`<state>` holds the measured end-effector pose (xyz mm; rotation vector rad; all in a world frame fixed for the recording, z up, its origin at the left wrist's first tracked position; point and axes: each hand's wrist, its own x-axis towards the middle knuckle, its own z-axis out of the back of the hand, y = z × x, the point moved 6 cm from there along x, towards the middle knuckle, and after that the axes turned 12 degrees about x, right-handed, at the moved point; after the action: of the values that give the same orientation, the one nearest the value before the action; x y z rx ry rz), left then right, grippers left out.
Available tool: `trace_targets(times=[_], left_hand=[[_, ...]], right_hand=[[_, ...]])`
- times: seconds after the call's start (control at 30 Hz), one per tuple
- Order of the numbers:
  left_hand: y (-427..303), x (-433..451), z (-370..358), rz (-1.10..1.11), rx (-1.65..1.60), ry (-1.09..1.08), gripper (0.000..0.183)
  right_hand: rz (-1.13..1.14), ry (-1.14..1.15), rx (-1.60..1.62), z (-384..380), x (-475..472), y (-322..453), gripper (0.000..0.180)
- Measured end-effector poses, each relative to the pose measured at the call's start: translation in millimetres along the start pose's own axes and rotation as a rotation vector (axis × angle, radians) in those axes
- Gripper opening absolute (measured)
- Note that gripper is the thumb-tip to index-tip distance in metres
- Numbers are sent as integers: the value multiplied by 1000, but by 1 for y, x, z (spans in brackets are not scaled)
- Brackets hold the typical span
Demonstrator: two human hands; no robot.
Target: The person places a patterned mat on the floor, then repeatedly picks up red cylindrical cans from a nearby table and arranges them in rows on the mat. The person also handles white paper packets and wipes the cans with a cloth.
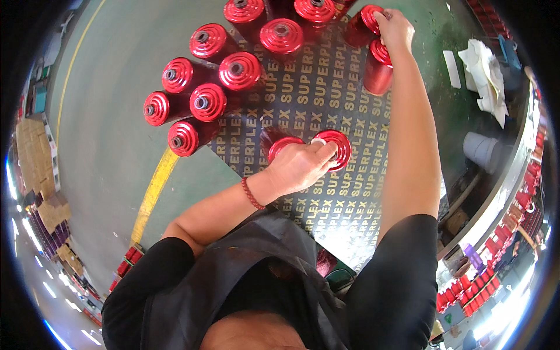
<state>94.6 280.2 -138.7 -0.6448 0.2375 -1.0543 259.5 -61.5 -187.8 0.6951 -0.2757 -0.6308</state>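
Several red metal cylinders with stepped round tops and short necks stand on a board printed with repeated lettering. My left hand has its fingers closed around the neck of one red cylinder, with something white at the fingers. Beneath that hand another red cylinder is partly hidden. Stretched out to the far right, my right hand grips the top of a red cylinder. Just below it, one more red cylinder stands close, its top partly covered by my hand and forearm.
A group of red cylinders stands at the board's far left. Right of the board lie crumpled white sheeting and a white bucket. Cardboard is at the far left, and red items line the lower right.
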Motion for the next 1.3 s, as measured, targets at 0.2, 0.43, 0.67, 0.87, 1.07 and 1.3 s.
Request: trace_targets(times=[0.2, 0.43, 0.67, 0.87, 1.07, 1.3], left_hand=[[1, 6, -18, -64, 16, -8, 32], [-4, 14, -22, -46, 6, 32, 33], [-4, 12, -25, 34, 6, 79, 33], [-5, 11, -25, -34, 15, -2, 30], [-3, 9, -23, -32, 29, -16, 30], [-3, 6, -19, 15, 57, -20, 21]], right_hand=[[61, -231, 215, 3, -6, -2, 26], [58, -332, 286, 25, -26, -7, 37], [53, -377, 818, 47, -47, -33, 22], [27, -276, 702, 47, -36, -50, 27], [-17, -103, 596, 60, -31, -50, 30], [807, 55, 140, -7, -61, 139, 34]])
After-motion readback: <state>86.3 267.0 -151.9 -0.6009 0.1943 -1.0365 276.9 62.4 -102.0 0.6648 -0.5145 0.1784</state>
